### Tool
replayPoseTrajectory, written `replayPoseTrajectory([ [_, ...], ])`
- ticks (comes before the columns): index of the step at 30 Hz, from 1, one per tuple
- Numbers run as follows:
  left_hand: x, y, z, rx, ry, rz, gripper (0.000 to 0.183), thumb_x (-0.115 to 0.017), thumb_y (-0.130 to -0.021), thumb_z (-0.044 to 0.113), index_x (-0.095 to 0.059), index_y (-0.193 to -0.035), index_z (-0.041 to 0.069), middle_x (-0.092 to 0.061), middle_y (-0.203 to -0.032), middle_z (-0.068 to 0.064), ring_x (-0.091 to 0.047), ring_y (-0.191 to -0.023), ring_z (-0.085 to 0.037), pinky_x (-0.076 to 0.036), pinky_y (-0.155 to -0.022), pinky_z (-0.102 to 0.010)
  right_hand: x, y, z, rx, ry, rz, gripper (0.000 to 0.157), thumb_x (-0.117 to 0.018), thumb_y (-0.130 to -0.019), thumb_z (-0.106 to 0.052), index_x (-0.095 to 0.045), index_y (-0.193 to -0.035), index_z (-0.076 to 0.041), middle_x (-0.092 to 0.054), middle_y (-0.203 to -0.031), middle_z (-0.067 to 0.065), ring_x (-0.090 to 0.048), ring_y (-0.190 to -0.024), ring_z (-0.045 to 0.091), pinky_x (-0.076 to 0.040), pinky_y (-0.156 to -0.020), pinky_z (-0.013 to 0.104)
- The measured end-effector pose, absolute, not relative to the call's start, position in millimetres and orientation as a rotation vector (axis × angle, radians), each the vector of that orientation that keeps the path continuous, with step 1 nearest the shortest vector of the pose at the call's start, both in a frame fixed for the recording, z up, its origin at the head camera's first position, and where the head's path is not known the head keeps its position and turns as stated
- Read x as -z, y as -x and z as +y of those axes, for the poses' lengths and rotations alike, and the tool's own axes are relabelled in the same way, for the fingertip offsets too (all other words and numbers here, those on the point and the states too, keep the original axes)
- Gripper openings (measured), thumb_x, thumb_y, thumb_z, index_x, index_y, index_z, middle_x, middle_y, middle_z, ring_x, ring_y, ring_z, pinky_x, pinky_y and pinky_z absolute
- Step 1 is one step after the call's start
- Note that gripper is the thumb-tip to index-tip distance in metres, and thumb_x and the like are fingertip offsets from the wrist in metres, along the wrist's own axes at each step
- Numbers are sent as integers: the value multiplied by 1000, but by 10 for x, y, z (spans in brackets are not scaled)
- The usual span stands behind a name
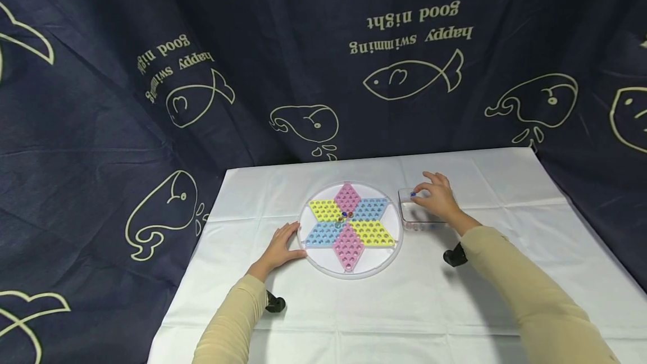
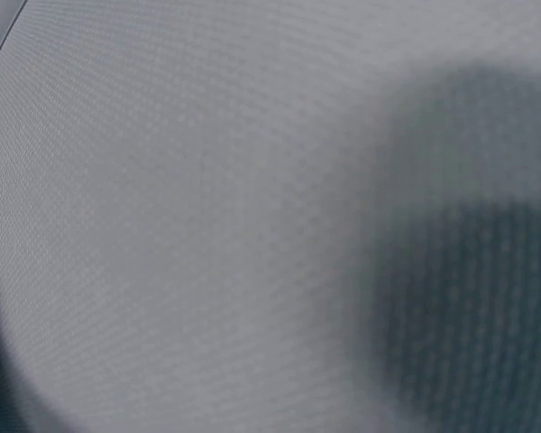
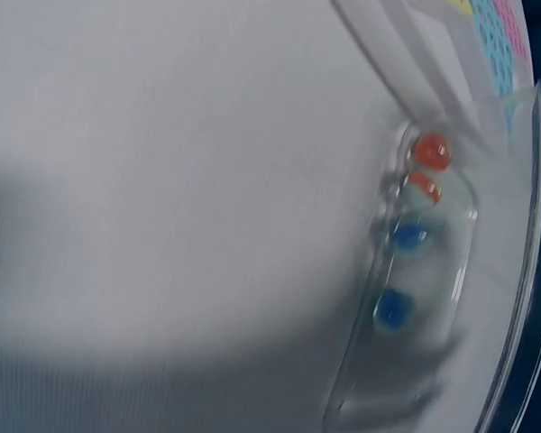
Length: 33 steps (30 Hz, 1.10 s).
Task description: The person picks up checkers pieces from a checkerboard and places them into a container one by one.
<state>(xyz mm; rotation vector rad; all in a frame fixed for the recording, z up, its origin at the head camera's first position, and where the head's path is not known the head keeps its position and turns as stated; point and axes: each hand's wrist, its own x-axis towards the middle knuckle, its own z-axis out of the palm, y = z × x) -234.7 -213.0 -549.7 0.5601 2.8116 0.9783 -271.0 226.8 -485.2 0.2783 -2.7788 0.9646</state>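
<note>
A round white Chinese checkers board (image 1: 374, 258) with a pink, blue and yellow star lies on the table; several marbles (image 1: 351, 214) sit in its middle holes. My left hand (image 1: 277, 247) rests at the board's left rim, fingers and thumb spread. Right of the board, my right hand (image 1: 438, 198) pinches a blue marble (image 1: 413, 194) between thumb and forefinger above a clear plastic box (image 1: 401, 206). In the right wrist view, an orange marble (image 3: 433, 152), an orange-streaked one (image 3: 423, 189) and two blue ones lie along the box's near side. Neither wrist view shows a hand clearly.
White cloth (image 1: 379, 319) covers the table. Behind it and at the left hangs a dark blue curtain (image 1: 303, 49) with fish and whale drawings. A black wrist device (image 1: 456, 255) hangs under the right forearm, another (image 1: 275, 303) at the left.
</note>
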Motion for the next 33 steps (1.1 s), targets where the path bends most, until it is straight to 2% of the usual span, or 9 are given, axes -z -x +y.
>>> replayPoseTrajectory([
  [9,5516,2360,-2144,-967,-576,2816,87,-75,-72,41,-35,-140,3,-35,-144,-17,-22,-136,-37,-9,-115,-49,4917,2679,2443,-926,-257,-2803,19,-68,-77,-15,-64,-86,1,-31,-137,33,-15,-127,55,-9,-107,63],
  [33,5535,2373,-2135,-968,-556,2819,86,-76,-72,37,-35,-140,4,-35,-144,-16,-21,-136,-37,-7,-115,-48,5028,2633,2611,-864,-220,-2838,21,-67,-78,-18,-63,-85,1,-33,-134,35,-18,-125,57,-12,-105,64],
])
